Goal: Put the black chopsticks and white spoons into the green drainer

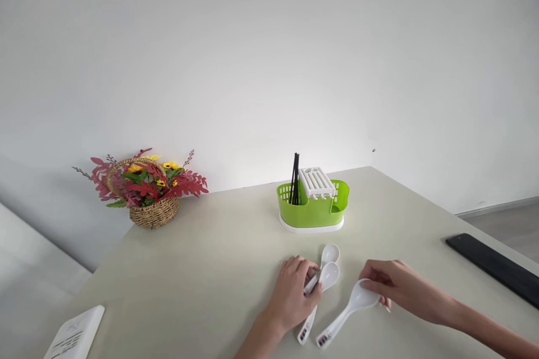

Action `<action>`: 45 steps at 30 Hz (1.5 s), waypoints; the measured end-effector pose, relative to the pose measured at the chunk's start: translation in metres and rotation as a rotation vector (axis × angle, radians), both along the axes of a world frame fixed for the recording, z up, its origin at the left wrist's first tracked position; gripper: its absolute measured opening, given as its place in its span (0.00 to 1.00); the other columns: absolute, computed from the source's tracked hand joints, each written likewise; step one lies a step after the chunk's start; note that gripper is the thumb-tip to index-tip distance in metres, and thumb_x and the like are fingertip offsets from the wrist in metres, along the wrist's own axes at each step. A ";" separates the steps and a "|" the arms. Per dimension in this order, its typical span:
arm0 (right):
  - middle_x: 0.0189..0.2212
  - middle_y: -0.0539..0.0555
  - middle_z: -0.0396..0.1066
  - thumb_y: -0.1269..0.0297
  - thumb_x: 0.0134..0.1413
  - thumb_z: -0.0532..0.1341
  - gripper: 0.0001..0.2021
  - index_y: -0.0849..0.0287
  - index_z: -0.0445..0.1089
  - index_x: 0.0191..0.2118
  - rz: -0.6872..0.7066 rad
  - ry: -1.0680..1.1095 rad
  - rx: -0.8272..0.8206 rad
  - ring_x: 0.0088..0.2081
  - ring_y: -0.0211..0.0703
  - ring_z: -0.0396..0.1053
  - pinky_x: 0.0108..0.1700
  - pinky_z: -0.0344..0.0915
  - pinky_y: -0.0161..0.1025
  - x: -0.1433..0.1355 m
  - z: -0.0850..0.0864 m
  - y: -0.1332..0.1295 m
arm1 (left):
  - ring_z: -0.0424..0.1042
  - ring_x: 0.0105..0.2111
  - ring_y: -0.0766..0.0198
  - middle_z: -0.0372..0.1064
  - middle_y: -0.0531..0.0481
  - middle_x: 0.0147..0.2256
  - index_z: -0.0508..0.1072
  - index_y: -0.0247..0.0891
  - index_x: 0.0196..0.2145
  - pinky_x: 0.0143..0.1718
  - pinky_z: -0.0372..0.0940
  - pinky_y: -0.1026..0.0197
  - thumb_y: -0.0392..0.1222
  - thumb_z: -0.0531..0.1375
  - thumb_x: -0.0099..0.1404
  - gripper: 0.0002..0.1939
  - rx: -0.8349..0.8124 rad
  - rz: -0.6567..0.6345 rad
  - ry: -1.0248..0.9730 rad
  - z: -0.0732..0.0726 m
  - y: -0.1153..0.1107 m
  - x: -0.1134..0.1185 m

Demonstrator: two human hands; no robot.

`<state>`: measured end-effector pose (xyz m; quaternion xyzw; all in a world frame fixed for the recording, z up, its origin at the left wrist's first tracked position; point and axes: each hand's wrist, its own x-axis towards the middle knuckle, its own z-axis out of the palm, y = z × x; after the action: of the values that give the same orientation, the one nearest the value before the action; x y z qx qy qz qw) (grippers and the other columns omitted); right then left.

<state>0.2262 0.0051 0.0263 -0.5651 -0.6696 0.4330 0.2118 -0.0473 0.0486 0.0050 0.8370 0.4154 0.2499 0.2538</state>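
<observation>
My left hand (295, 290) is closed around the handle of a white spoon (329, 276) near the front of the table. A second white spoon (330, 253) lies just behind it, its handle running down past my fingers. To the right, my right hand (385, 283) pinches the bowl of a larger white spoon (361, 296), whose patterned handle points down and left. Behind the spoons stands a green holder (309, 214) on a white base, with black chopsticks (295, 179) upright in its left part and a white slotted top (316, 182).
A wicker basket (155, 214) of red and yellow flowers stands at the back left of the table (210, 269). A white object with printed marks (74, 335) lies at the front left. A long black object (492, 266) rests along the right edge.
</observation>
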 end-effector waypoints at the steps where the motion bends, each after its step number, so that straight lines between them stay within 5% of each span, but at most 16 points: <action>1: 0.26 0.50 0.75 0.44 0.62 0.56 0.18 0.53 0.71 0.33 -0.013 -0.006 0.004 0.28 0.44 0.73 0.33 0.70 0.38 0.007 0.004 -0.005 | 0.69 0.42 0.55 0.71 0.49 0.39 0.72 0.43 0.43 0.50 0.63 0.52 0.37 0.62 0.62 0.10 0.010 -0.005 0.015 0.000 0.000 0.000; 5: 0.30 0.52 0.77 0.41 0.62 0.57 0.20 0.51 0.75 0.36 -0.099 -0.050 0.054 0.33 0.46 0.73 0.36 0.70 0.39 0.039 0.030 -0.015 | 0.69 0.41 0.55 0.71 0.49 0.39 0.71 0.43 0.43 0.50 0.62 0.51 0.37 0.62 0.63 0.10 0.018 -0.022 0.025 0.000 -0.001 0.001; 9: 0.28 0.50 0.76 0.39 0.60 0.58 0.19 0.47 0.75 0.42 -0.274 -0.149 0.323 0.33 0.47 0.74 0.37 0.70 0.41 0.050 0.080 -0.005 | 0.69 0.41 0.55 0.71 0.48 0.38 0.71 0.42 0.43 0.49 0.62 0.51 0.37 0.61 0.64 0.09 0.025 -0.019 0.023 0.001 -0.002 0.001; 14: 0.31 0.51 0.79 0.42 0.62 0.59 0.15 0.44 0.75 0.42 -0.581 -0.213 0.802 0.33 0.51 0.77 0.28 0.68 0.41 0.012 0.152 0.019 | 0.69 0.41 0.56 0.70 0.49 0.38 0.71 0.42 0.44 0.50 0.62 0.51 0.38 0.62 0.64 0.10 0.031 -0.021 0.020 0.001 -0.001 0.001; 18: 0.41 0.53 0.79 0.51 0.67 0.57 0.11 0.48 0.74 0.43 -0.506 -0.266 1.123 0.36 0.47 0.77 0.35 0.71 0.42 -0.025 0.178 0.044 | 0.69 0.40 0.56 0.70 0.49 0.38 0.71 0.42 0.43 0.49 0.62 0.52 0.37 0.62 0.64 0.09 0.029 -0.024 0.014 0.000 0.000 0.000; 22: 0.41 0.53 0.79 0.60 0.71 0.54 0.12 0.53 0.74 0.48 -0.360 -0.406 1.272 0.31 0.38 0.75 0.30 0.66 0.36 -0.049 0.170 0.077 | 0.69 0.40 0.56 0.70 0.48 0.38 0.71 0.42 0.43 0.49 0.62 0.52 0.38 0.62 0.63 0.10 0.025 -0.029 0.005 -0.002 0.001 0.000; 27: 0.38 0.49 0.81 0.69 0.69 0.56 0.09 0.56 0.75 0.45 -0.239 -0.493 1.470 0.28 0.32 0.73 0.25 0.56 0.33 -0.073 0.138 0.112 | 0.68 0.41 0.56 0.70 0.49 0.37 0.71 0.42 0.43 0.49 0.62 0.52 0.36 0.63 0.61 0.12 0.032 -0.019 0.005 -0.005 -0.001 -0.001; 37: 0.42 0.53 0.80 0.80 0.64 0.56 0.12 0.58 0.73 0.45 0.006 -0.596 1.445 0.48 0.47 0.73 0.51 0.64 0.45 -0.087 0.075 0.130 | 0.68 0.40 0.57 0.70 0.50 0.37 0.71 0.41 0.43 0.49 0.62 0.53 0.36 0.63 0.60 0.12 0.039 -0.024 0.007 -0.008 0.002 -0.001; 45: 0.42 0.54 0.78 0.77 0.64 0.58 0.11 0.57 0.73 0.45 0.001 -0.639 1.394 0.53 0.53 0.69 0.59 0.60 0.52 -0.087 0.072 0.123 | 0.69 0.40 0.57 0.70 0.50 0.37 0.70 0.41 0.44 0.48 0.62 0.54 0.39 0.63 0.63 0.11 0.024 -0.044 -0.001 -0.007 0.002 -0.003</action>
<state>0.1393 0.1280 0.0986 -0.3982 -0.8168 -0.2738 0.3151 -0.0503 0.0501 -0.0016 0.8488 0.3936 0.2495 0.2496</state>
